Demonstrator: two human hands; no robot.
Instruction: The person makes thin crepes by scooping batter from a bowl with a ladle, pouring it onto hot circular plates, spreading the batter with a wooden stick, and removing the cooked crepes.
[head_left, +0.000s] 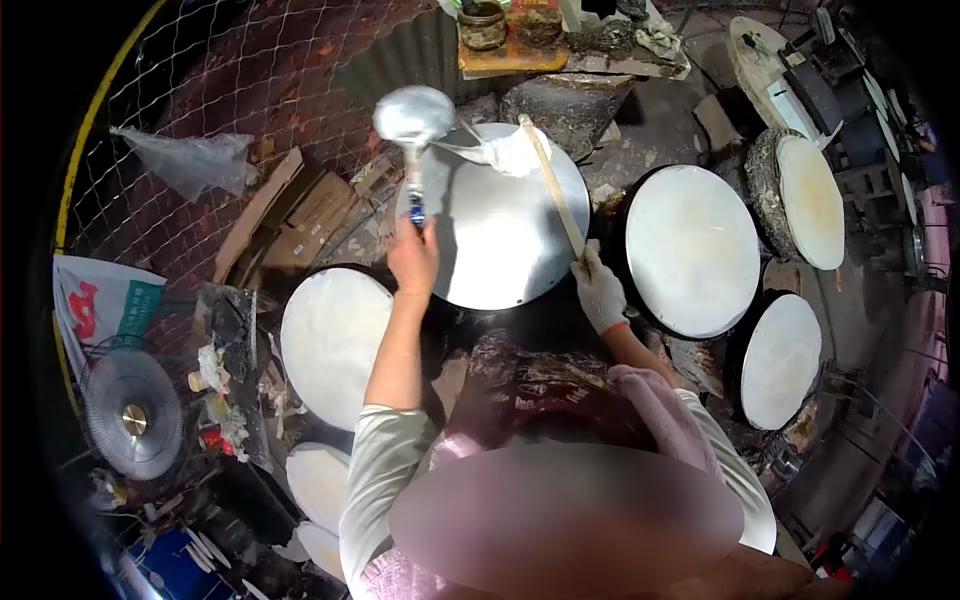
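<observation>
My left hand (413, 258) is bare and closed round the handle of a ladle (414, 115), whose bowl is raised at the upper left edge of a large round metal plate (480, 240). A strand of white batter (512, 153) stretches from beside the ladle to a patch on the plate's upper part. My right hand (600, 290), in a white knitted glove, grips the lower end of a wooden stick (555, 195). The stick slants up across the plate's right side, and its far end is at the batter.
White-covered round plates stand right (692, 252), lower right (782, 362), far right (812, 203) and left (338, 345). A fan (133, 415) is at the left, below wire netting (300, 90). A jar (482, 27) rests on an orange stand (510, 58) at the top.
</observation>
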